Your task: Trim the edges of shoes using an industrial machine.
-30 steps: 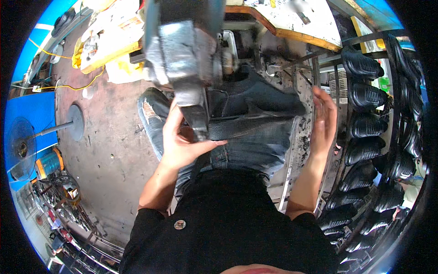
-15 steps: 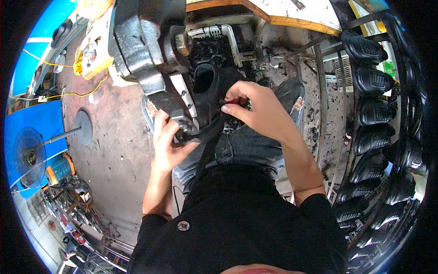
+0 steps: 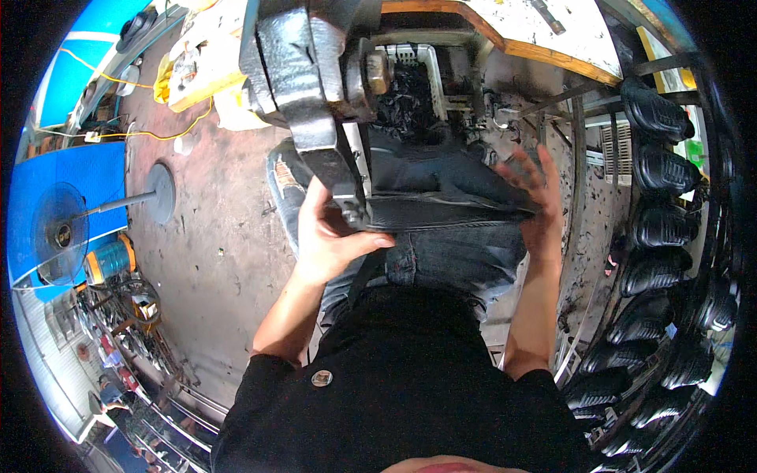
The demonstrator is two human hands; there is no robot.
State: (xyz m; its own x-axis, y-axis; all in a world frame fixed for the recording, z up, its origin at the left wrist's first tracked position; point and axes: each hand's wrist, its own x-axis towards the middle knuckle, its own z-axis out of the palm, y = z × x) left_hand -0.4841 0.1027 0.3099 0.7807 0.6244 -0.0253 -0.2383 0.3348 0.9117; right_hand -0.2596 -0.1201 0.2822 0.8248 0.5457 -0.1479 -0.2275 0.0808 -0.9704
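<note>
Seen from above, a person's left hand [image 3: 327,256] is curled with thumb and fingers parted around the narrow black metal tip [image 3: 347,206] of a heavy machine. Its fingers are partly hidden there, so whether it grips cannot be told. The thumb lies along the near edge of a black shoe with a dark flat sole [image 3: 449,183].

The shoe is above the person's lap, between the two hands, on its side with its tapered end toward 3 o'clock. At that end the right hand [image 3: 544,201], blurred, is open with fingers spread, its palm against the shoe's tip.

Below the shoe are faded blue jeans [image 3: 461,252]; at 6 o'clock is a black short-sleeved shirt [image 3: 418,378] with a small round badge [image 3: 322,378].

From the shoe, the bulky black metal machine arm [image 3: 303,71] rises toward 11 o'clock. Near 12 o'clock sits a white plastic crate [image 3: 434,75] holding black scraps [image 3: 410,98]. At 1 o'clock is a white-topped table with a wooden edge [image 3: 583,47]. Rows of black shoes [image 3: 665,225] fill 3 to 5 o'clock. Well apart, toward 9 o'clock, stands a round black caged fan [image 3: 63,234].
</note>
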